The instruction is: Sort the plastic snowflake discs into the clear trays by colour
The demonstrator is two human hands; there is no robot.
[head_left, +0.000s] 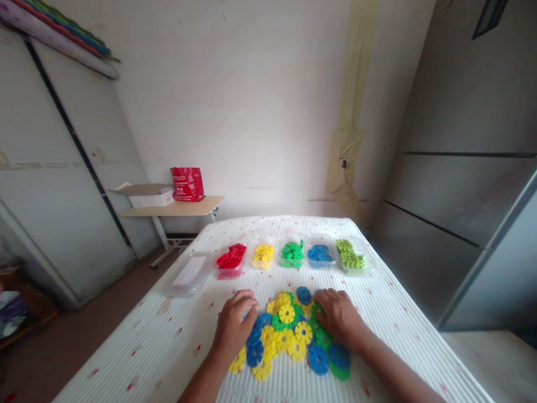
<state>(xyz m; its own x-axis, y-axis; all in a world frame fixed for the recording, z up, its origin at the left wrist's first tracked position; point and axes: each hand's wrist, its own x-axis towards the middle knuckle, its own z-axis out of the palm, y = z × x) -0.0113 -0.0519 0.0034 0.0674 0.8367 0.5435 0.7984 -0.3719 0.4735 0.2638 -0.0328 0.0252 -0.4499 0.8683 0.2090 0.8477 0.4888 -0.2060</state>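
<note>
A white-covered table (168,347) spans the near scene. Five clear boxes (368,265) of coloured pieces line its far side. Nearer lies a pile of yellow, blue and green discs (289,337). The left hand (236,320), curled, is at its left edge; the right hand (339,314), bent, covers its right. I cannot tell what either grips.

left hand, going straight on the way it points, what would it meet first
The left hand would probably meet the pile of discs first, likely a yellow one; depth is hard to judge.
</note>
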